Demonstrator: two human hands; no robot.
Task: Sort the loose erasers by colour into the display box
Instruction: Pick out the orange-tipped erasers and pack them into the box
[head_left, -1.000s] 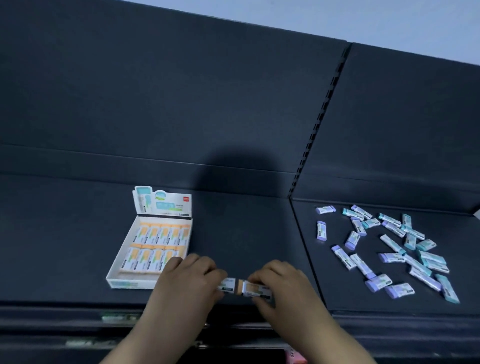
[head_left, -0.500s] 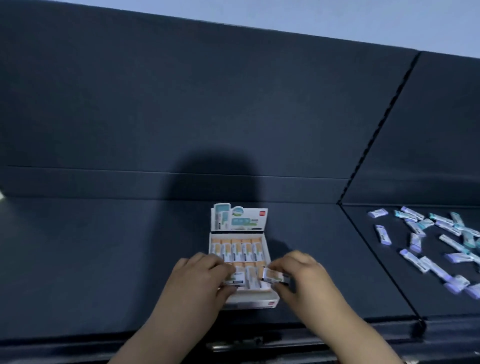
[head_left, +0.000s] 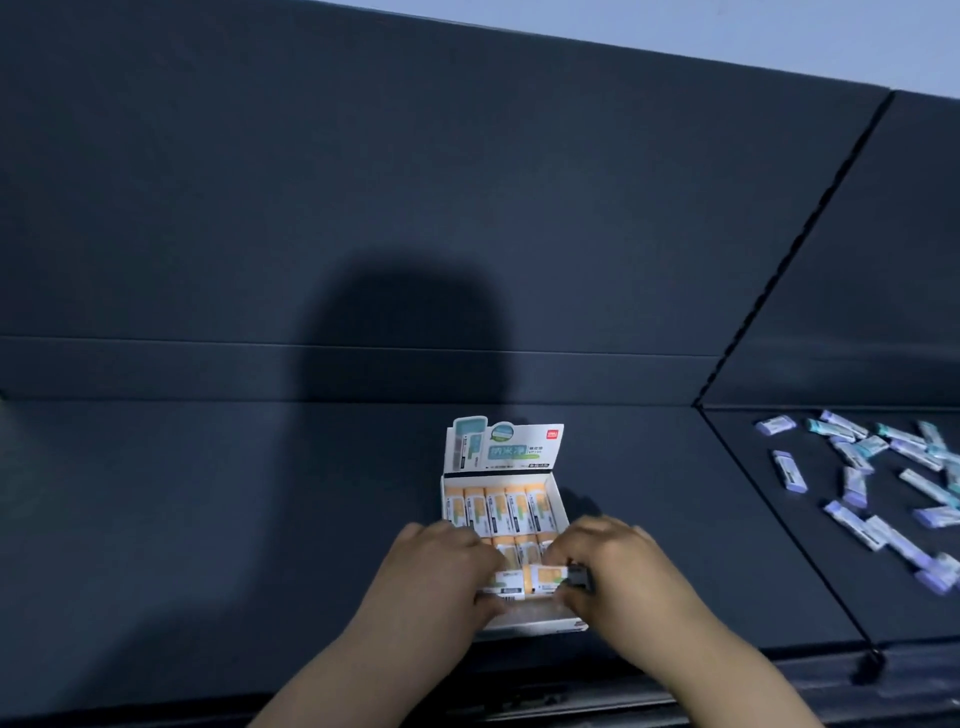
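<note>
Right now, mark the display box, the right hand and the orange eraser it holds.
display box (head_left: 503, 449), head view, upright header card.
right hand (head_left: 615, 566), head view, its back.
orange eraser (head_left: 548, 577), head view, its printed sleeve.

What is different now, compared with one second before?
The left hand and right hand carried their orange-wrapped erasers leftward from the dark shelf to the near row of the white cardboard display box, each still pinching one. The box and the loose purple and teal erasers stayed put.
</note>
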